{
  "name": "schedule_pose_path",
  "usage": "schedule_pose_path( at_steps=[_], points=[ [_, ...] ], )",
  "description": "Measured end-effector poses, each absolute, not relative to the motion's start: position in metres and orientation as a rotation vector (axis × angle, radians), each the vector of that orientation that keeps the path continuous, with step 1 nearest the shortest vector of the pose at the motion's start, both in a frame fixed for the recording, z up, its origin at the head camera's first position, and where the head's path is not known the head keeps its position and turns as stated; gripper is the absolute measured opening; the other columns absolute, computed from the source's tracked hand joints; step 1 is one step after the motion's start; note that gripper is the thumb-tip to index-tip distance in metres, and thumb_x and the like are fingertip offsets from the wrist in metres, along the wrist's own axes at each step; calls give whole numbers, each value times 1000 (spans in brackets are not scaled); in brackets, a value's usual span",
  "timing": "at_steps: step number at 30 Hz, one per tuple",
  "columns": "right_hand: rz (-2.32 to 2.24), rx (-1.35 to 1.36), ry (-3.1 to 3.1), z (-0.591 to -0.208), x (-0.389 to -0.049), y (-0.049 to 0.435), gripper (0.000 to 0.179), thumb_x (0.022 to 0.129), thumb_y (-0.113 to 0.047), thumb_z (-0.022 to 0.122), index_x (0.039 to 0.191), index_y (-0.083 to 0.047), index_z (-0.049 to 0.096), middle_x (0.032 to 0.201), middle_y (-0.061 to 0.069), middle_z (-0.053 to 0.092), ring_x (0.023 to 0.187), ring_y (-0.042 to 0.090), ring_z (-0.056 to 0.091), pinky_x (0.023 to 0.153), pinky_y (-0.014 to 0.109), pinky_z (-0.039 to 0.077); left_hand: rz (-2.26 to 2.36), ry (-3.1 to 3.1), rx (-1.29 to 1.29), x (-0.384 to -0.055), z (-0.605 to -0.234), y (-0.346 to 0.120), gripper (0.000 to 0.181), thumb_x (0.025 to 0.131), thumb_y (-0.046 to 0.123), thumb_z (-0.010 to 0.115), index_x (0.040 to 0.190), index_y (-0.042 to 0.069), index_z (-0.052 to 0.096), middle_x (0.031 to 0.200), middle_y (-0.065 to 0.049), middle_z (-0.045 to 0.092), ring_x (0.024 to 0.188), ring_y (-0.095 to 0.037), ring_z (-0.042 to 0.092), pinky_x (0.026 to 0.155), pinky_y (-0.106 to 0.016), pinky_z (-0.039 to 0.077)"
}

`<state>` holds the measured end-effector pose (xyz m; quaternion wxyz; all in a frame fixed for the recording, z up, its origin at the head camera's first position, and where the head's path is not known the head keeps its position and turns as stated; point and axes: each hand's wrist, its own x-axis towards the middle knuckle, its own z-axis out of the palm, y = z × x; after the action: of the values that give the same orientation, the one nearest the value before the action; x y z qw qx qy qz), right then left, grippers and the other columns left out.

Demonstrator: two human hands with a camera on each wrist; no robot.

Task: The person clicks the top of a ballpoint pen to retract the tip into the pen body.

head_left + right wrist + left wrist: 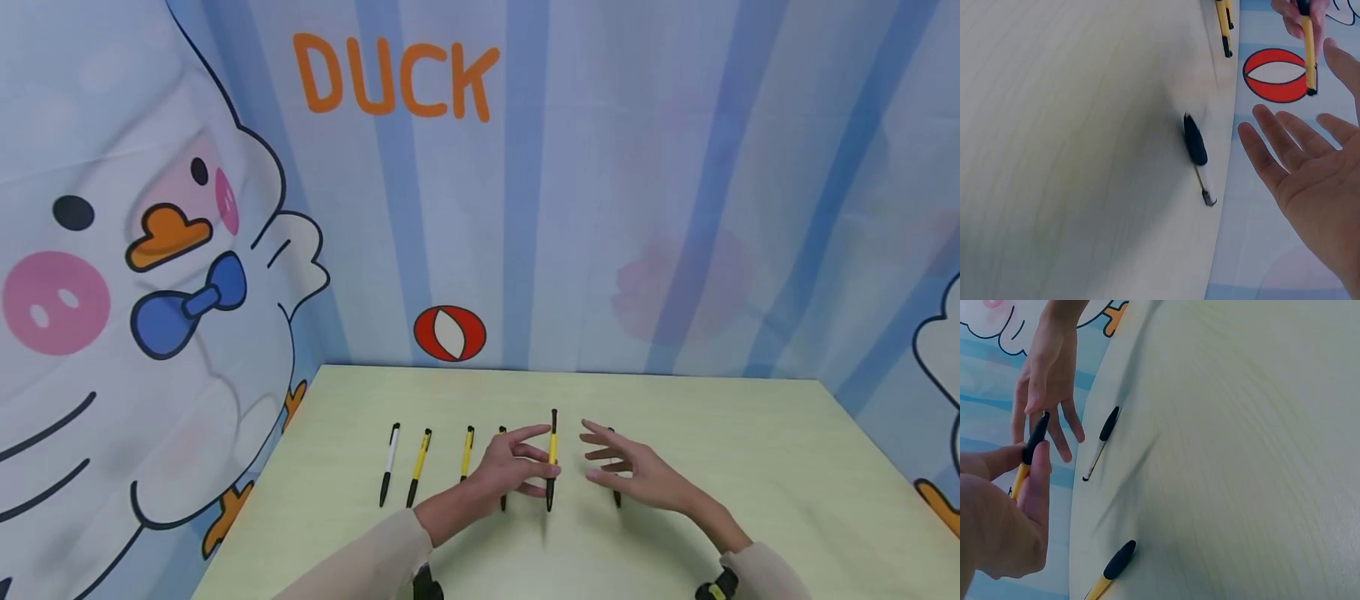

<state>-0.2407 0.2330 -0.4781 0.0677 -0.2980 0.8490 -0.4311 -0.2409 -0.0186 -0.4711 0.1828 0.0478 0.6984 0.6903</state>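
My left hand (513,468) pinches a yellow pen (552,450) with a black grip between thumb and fingers, holding it roughly upright above the table. In the left wrist view the black tip of this held pen (1036,439) points up toward my other hand. Fingers spread and holding nothing, my right hand (641,477) hovers just right of it. Below the right hand, a white pen (1195,142) with a black grip lies on the table; in the head view the hand hides most of it. Behind my left hand lies another pen (503,502), partly covered.
Further left on the pale table (712,433) lie a white pen (390,462) and two yellow pens, one (420,462) beside it and one (467,450) partly behind the left forearm. A printed duck backdrop (585,167) stands along the table's far edge.
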Motion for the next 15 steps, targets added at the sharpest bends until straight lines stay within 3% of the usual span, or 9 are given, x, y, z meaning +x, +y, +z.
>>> schedule_pose_path(
  at_steps=[4, 9, 15],
  points=[
    [-1289, -875, 2616, -477, -237, 247, 59, 104, -23, 61, 155, -3, 39, 150, 29, 50, 125, 44, 62, 98, 45, 59, 1933, 1985, 102, -242, -473, -20, 63, 85, 2, 81, 143, 17, 60, 105, -11, 69, 84, -15, 75, 68, -38, 66],
    [-1272, -897, 2679, -480, -235, 263, 46, 105, -19, 57, 147, 0, 51, 145, 29, 55, 121, 37, 66, 95, 32, 60, 1932, 1975, 99, -244, -477, -23, 65, 85, 0, 80, 145, 13, 58, 109, -15, 67, 84, -15, 76, 70, -39, 66],
    [-1328, -1010, 2688, -485, -237, 279, 40, 105, -9, 56, 141, 7, 55, 140, 28, 60, 118, 10, 68, 90, 27, 61, 1904, 2015, 82, -252, -482, -27, 65, 85, -1, 80, 145, 10, 58, 106, -15, 68, 86, -18, 76, 68, -38, 66]
  ],
)
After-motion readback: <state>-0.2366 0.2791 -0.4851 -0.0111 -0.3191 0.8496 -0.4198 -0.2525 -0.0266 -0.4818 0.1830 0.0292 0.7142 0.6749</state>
